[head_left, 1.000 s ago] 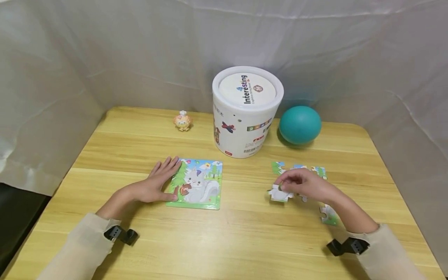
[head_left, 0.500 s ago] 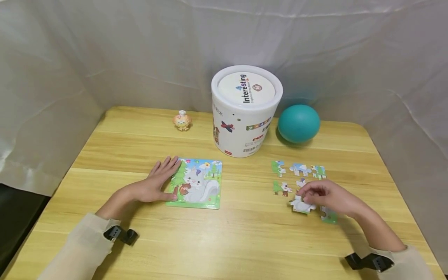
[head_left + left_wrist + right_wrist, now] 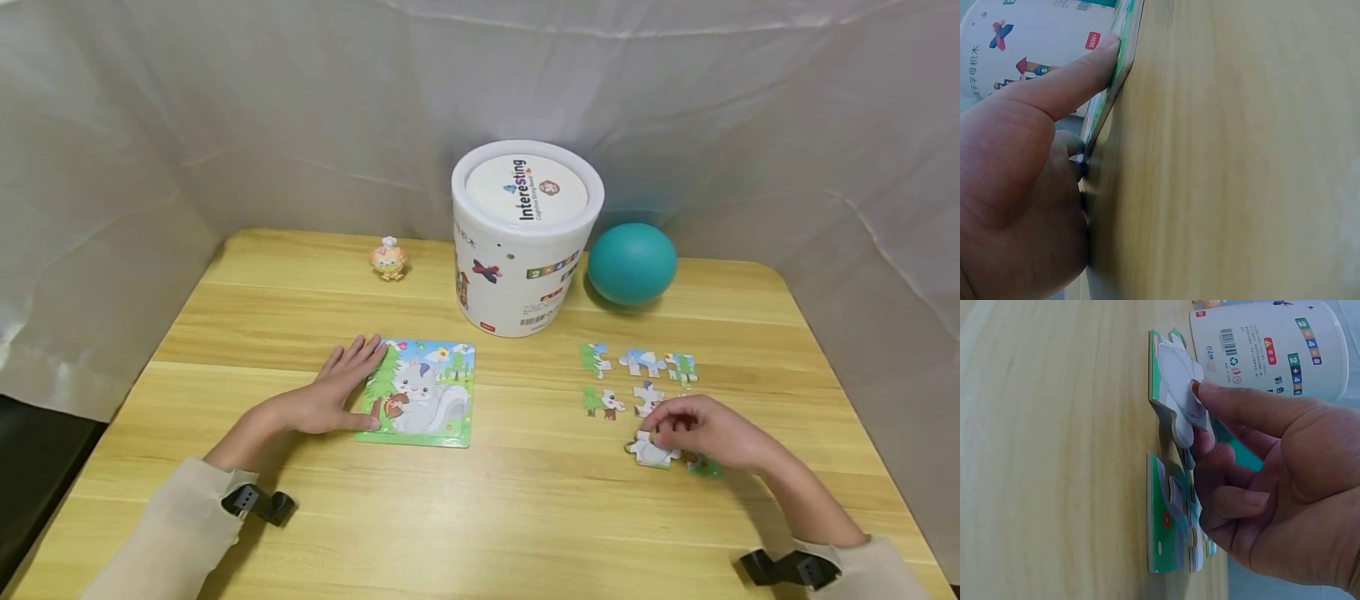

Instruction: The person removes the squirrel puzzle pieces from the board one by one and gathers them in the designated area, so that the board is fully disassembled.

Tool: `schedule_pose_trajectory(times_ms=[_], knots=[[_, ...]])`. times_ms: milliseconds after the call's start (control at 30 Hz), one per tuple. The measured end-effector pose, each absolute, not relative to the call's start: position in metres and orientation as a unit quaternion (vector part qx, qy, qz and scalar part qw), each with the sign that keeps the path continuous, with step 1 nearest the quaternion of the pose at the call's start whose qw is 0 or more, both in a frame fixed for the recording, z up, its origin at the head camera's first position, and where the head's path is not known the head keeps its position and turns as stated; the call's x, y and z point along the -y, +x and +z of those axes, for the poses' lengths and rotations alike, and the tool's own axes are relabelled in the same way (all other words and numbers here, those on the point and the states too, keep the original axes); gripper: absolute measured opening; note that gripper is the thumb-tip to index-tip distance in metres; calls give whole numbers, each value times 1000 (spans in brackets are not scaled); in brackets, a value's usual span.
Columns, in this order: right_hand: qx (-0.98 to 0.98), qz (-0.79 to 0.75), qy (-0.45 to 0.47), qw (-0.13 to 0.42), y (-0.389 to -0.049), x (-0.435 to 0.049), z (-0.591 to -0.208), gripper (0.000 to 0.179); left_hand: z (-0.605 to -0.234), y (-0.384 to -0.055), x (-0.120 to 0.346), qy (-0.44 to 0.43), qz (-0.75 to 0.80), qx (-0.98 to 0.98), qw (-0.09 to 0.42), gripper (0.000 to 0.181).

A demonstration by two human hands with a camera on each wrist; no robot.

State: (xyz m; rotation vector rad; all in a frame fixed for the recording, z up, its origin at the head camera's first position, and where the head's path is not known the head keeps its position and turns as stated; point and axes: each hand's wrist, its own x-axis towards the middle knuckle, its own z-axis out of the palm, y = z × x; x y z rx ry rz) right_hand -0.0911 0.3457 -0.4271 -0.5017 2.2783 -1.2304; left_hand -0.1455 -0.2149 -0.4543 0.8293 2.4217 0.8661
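My left hand [image 3: 330,404] lies with spread fingers on the left edge of a square puzzle board [image 3: 431,404] picturing a grey squirrel. In the left wrist view, the thumb [image 3: 1085,75] presses on the board's green rim. My right hand [image 3: 708,429] pinches a grey-white puzzle piece [image 3: 649,451] with a green edge between thumb and fingertips, low over the table. The right wrist view shows this piece [image 3: 1175,378] tilted, beside a green corner piece [image 3: 1163,519]. Behind it lie several loose pieces, among them a tree piece [image 3: 602,403] and a blue one [image 3: 642,362].
A large white lidded tub [image 3: 525,250] stands at the back middle of the wooden table [image 3: 480,525]. Right of it sits a teal ball [image 3: 632,264], and to its left a small chick figure [image 3: 388,260]. Grey cloth [image 3: 337,108] hangs around the table.
My right hand has moved right and toward me, carrying the pinched puzzle piece down beside the corner piece and uncovering the other loose pieces. My left hand stays on the board.
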Motion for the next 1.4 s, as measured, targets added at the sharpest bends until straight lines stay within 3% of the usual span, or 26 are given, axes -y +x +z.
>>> schedule_pose_trajectory(times_ms=[267, 467, 1000, 1400], knots=[[-873, -406, -133, 237, -91, -340, -421, 17, -454, -146, 215, 306, 313, -872, 217, 106], [-894, -372, -150, 200, -102, -317, -411, 16, -456, -146, 217, 307, 308, -874, 215, 105], [-870, -375, -242, 209, -141, -185, -402, 26, -458, -147, 218, 306, 310, -872, 224, 129], [-847, -407, -260, 222, -154, -106, -415, 35, -455, -146, 217, 308, 310, -872, 221, 130]])
